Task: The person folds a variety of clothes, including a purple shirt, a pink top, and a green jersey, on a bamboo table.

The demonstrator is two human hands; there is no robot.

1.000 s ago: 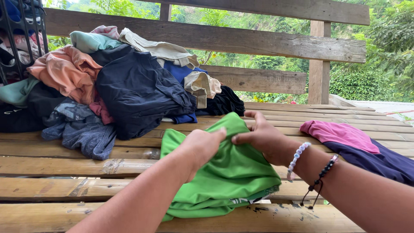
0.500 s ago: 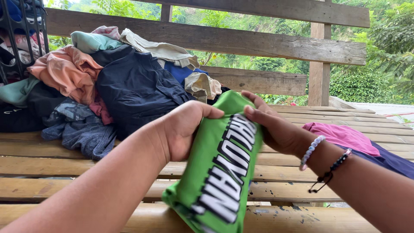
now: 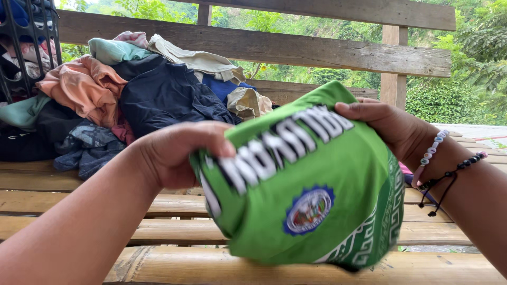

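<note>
Two hands grasp one folded green shirt (image 3: 311, 206), raised clear of the bamboo-slat platform (image 3: 158, 206): the left hand (image 3: 177, 153) is clenched on its left edge, the right hand (image 3: 388, 124) grips its upper right corner, so the shirt hangs between and below both grips. Beyond the left hand lies one heap of unfolded clothes (image 3: 132, 95). Farther left, one dark wire basket (image 3: 26, 47) holds more clothes.
</note>
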